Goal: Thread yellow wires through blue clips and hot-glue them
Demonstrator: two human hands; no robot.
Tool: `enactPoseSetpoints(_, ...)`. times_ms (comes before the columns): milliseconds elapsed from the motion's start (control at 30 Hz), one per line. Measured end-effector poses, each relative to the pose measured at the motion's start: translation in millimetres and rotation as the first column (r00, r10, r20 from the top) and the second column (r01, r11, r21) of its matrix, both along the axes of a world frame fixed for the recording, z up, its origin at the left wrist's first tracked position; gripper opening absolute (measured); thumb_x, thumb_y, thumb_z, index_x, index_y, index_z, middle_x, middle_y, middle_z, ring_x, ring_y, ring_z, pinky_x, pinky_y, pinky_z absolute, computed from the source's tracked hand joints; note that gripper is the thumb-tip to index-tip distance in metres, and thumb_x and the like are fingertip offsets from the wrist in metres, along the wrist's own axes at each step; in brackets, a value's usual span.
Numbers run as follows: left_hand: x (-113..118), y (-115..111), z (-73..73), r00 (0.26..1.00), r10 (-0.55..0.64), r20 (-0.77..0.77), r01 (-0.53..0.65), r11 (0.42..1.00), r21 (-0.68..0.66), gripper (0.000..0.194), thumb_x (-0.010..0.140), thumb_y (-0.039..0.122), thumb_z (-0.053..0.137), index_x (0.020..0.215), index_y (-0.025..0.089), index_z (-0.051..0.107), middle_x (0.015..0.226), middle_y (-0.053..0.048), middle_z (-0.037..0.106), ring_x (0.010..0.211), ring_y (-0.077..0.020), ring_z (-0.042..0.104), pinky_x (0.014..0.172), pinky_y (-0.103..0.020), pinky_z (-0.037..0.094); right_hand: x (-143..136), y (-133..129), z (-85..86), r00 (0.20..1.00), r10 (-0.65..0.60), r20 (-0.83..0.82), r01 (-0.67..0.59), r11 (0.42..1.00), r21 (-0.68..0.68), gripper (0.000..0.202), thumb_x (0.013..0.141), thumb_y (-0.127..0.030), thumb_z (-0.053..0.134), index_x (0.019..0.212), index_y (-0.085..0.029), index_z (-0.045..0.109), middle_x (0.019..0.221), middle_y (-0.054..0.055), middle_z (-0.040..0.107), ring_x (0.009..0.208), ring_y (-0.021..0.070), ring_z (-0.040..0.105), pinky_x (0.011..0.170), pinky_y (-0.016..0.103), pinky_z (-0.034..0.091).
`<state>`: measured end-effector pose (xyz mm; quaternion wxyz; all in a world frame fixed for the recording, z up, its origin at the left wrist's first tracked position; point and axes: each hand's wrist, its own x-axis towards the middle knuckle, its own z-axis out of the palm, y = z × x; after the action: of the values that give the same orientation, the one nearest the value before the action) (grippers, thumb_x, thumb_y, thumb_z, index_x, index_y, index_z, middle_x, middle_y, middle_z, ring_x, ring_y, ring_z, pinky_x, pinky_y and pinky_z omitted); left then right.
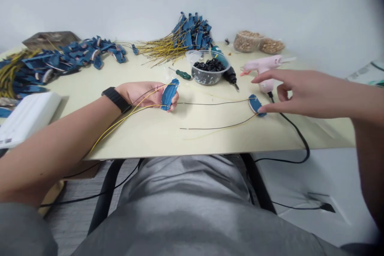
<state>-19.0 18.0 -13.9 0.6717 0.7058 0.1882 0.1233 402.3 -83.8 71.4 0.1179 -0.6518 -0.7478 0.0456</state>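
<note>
In my left hand point(150, 94) is a curved blue piece point(169, 95) with yellow and black wires trailing from its ends toward the table's front edge. My fingers are closed behind it. A second wired blue piece point(255, 105) lies on the table to the right, its wires stretched out leftward. My right hand point(288, 92) hovers there with thumb and index finger spread apart. The thumb tip is at the edge of that piece; whether it touches cannot be told. Just beyond the right hand lies a pink glue gun point(262, 64) with a black cord.
A clear tub point(210, 73) of small black parts stands at mid-table, beside a green screwdriver point(183, 74) and a dark power tool point(230, 75). Heaps of wired blue pieces point(192, 32) lie behind and at left point(75, 56). Containers of tan bits point(247, 42) and a white box point(30, 114) flank them.
</note>
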Motion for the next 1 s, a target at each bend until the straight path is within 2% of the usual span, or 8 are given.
enactPoseSetpoints(67, -1.1, 0.0, -0.5, 1.000, 0.004, -0.011, -0.004, 1.000, 0.005, 0.054, 0.080, 0.057, 0.106, 0.089, 0.015, 0.073, 0.083, -0.005, 0.075, 0.078, -0.0168, 0.066, 0.078, -0.029, 0.056, 8.0, 0.1, -6.4, 0.998, 0.035, 0.052, -0.024, 0.981, -0.194, 0.095, 0.074, -0.028, 0.113, 0.161, -0.032, 0.075, 0.095, 0.005, 0.085, 0.067, 0.0162, 0.071, 0.068, 0.034, 0.053)
enactPoseSetpoints(167, -2.9, 0.5, -1.6, 1.000, 0.009, -0.004, -0.009, 1.000, 0.012, 0.049, 0.082, 0.054, 0.104, 0.090, 0.015, 0.075, 0.085, -0.006, 0.076, 0.079, -0.0170, 0.067, 0.079, -0.028, 0.057, 18.3, 4.7, -16.3, 0.995, 0.064, 0.075, -0.039, 0.955, -0.293, 0.105, 0.074, -0.031, 0.112, 0.169, -0.035, 0.067, 0.092, 0.006, 0.082, 0.076, 0.0204, 0.077, 0.073, 0.036, 0.054)
enactPoseSetpoints(333, -3.6, 2.5, -2.8, 1.000, -0.007, 0.002, 0.007, 1.000, 0.027, 0.043, 0.085, 0.050, 0.101, 0.092, 0.017, 0.075, 0.083, -0.005, 0.075, 0.079, -0.0185, 0.069, 0.077, -0.028, 0.057, 24.4, 11.1, -24.3, 0.986, 0.158, 0.052, -0.137, 0.950, -0.279, 0.096, 0.077, -0.027, 0.105, 0.166, -0.034, 0.067, 0.092, 0.010, 0.079, 0.085, 0.0251, 0.081, 0.069, 0.037, 0.052)
enactPoseSetpoints(533, -2.4, 0.8, -2.9, 1.000, 0.005, 0.000, -0.005, 0.999, 0.041, 0.047, 0.083, 0.054, 0.102, 0.087, 0.015, 0.075, 0.083, -0.005, 0.073, 0.079, -0.0181, 0.067, 0.077, -0.028, 0.056, 13.7, 2.9, -20.0, 0.990, 0.135, 0.051, -0.117, 0.959, -0.259, 0.084, 0.085, -0.023, 0.092, 0.165, -0.029, 0.068, 0.109, 0.011, 0.083, 0.088, 0.0230, 0.079, 0.071, 0.035, 0.051)
enactPoseSetpoints(733, -6.1, -0.4, 2.0, 0.997, 0.014, -0.073, -0.016, 0.999, -0.031, 0.048, 0.082, 0.049, 0.106, 0.090, 0.013, 0.075, 0.087, -0.005, 0.075, 0.084, -0.0176, 0.067, 0.086, -0.030, 0.056, 11.0, 6.0, -17.9, 0.958, 0.276, 0.076, -0.244, 0.928, -0.281, 0.079, 0.085, -0.047, 0.083, 0.158, -0.022, 0.064, 0.131, 0.018, 0.081, 0.107, 0.0405, 0.080, 0.082, 0.045, 0.058)
enactPoseSetpoints(833, -7.7, 2.8, -1.1, 0.998, -0.059, -0.028, 0.056, 0.993, -0.102, 0.041, 0.082, 0.039, 0.106, 0.096, 0.012, 0.079, 0.091, -0.006, 0.079, 0.085, -0.0167, 0.069, 0.085, -0.027, 0.056, -6.4, 6.5, -8.2, 0.935, 0.348, 0.071, -0.321, 0.914, -0.248, 0.077, 0.086, -0.054, 0.080, 0.154, -0.021, 0.067, 0.135, 0.020, 0.079, 0.120, 0.0460, 0.078, 0.090, 0.050, 0.061)
enactPoseSetpoints(900, -8.0, 5.8, -3.8, 0.996, -0.089, 0.032, 0.092, 0.985, -0.146, 0.034, 0.082, 0.030, 0.104, 0.097, 0.013, 0.079, 0.092, -0.005, 0.081, 0.086, -0.0154, 0.071, 0.084, -0.024, 0.055, -27.2, 8.8, -0.7, 0.914, 0.398, 0.079, -0.375, 0.903, -0.211, 0.072, 0.087, -0.048, 0.080, 0.154, -0.024, 0.069, 0.133, 0.017, 0.081, 0.119, 0.0441, 0.079, 0.093, 0.050, 0.061)
enactPoseSetpoints(1000, -9.8, 8.4, -3.6, 0.986, -0.150, 0.074, 0.160, 0.973, -0.165, 0.030, 0.080, 0.023, 0.102, 0.097, 0.014, 0.079, 0.098, -0.007, 0.084, 0.084, -0.0154, 0.072, 0.076, -0.023, 0.055, -68.8, 20.3, 10.7, 0.862, 0.498, 0.096, -0.479, 0.861, -0.169, 0.074, 0.085, -0.031, 0.079, 0.158, -0.029, 0.070, 0.144, 0.014, 0.079, 0.119, 0.0402, 0.080, 0.096, 0.048, 0.061)
